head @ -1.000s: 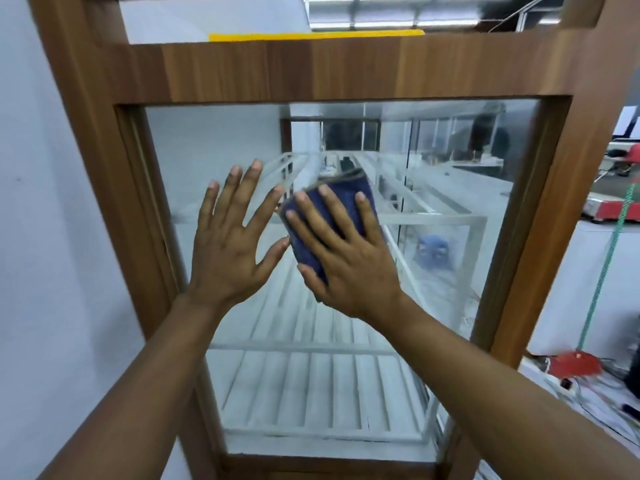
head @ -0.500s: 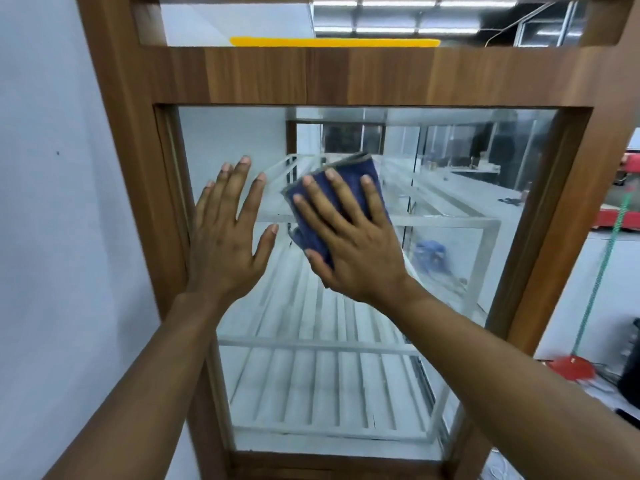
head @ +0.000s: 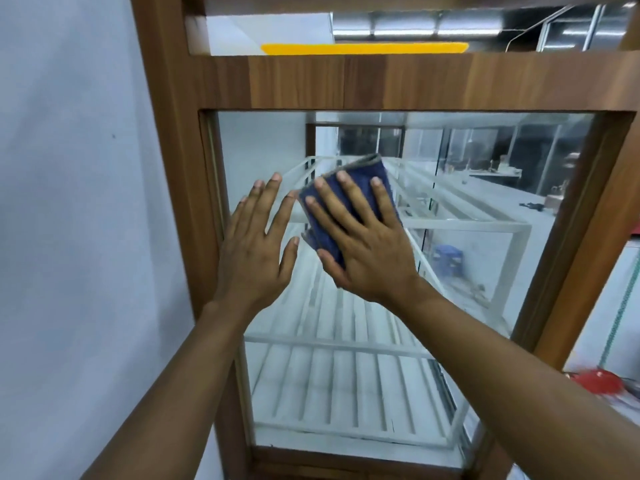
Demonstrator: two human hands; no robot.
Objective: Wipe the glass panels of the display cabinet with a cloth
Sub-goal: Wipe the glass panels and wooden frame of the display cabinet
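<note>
A tall display cabinet with a wooden frame stands in front of me. Its glass panel fills the middle of the view. My right hand presses a folded dark blue cloth flat against the glass, fingers spread over it. My left hand rests flat on the glass just left of the cloth, fingers apart and empty, close to the left frame post.
White slatted metal shelves show through the glass. A plain grey wall is close on the left. A red object and a green cord lie to the right of the cabinet.
The view has shifted left, so the cabinet sits further right in frame. Both hands stay on the glass; my left hand's fingers have drawn closer together.
</note>
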